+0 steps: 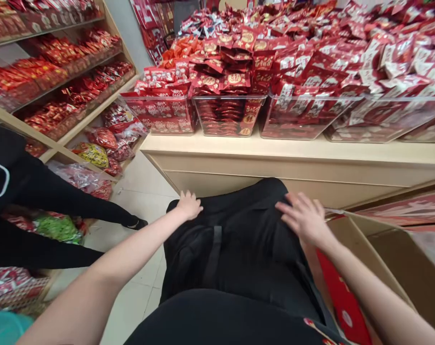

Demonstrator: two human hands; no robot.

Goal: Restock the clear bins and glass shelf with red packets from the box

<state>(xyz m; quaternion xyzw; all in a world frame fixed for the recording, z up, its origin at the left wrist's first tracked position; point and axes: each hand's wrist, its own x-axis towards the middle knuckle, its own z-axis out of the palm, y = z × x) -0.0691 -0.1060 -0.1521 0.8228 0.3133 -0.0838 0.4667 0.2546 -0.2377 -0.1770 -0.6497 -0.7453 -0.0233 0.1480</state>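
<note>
My left hand rests at the left edge of the black garment below me, its short-looking fingers apart. Over the right edge of that cloth, my right hand has its fingers spread and slightly blurred; whether it touches the fabric I cannot tell. Neither hand holds anything visible. A dark grey strap runs down the cloth between them. Ahead of both hands is the pale wooden counter, with clear bins such as this one full of red snack packets.
Shelves with red packets stand at the left. A person in black trousers stands beside them. An open cardboard box and a red panel lie on my right. A teal container sits at bottom left on the tiled floor side.
</note>
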